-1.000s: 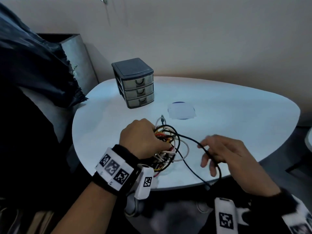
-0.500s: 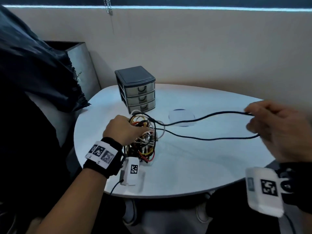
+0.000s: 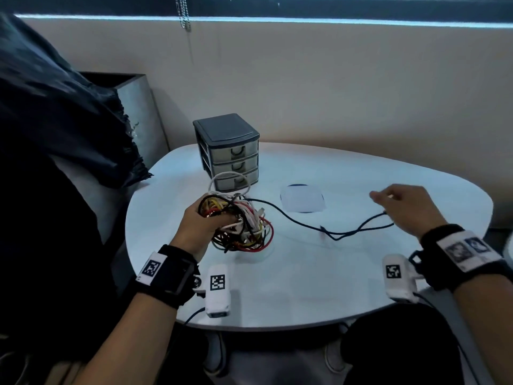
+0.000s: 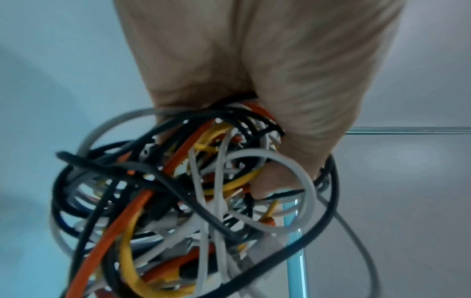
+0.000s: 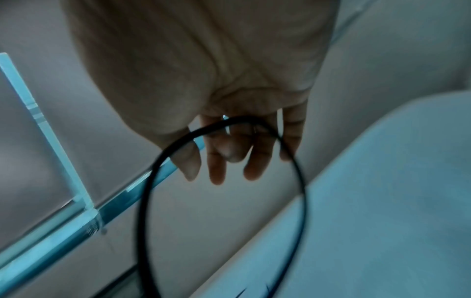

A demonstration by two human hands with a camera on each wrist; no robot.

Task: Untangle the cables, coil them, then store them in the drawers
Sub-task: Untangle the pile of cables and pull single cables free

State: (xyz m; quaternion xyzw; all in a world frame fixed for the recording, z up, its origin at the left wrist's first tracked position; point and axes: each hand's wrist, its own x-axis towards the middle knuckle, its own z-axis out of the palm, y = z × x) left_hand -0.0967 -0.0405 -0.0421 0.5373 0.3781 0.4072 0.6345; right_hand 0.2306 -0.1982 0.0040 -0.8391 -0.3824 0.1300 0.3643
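A: Which step is this?
B: Untangling. The left hand grips the cable tangle in front of the closed three-drawer organizer; I'd judge the black cable next needs working fully free.
A: And the right hand?
B: Fingers loosely spread; the cable's loop hangs across them.

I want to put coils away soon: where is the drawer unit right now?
In the head view the drawer unit stands at the table's far left, just behind the cable tangle.
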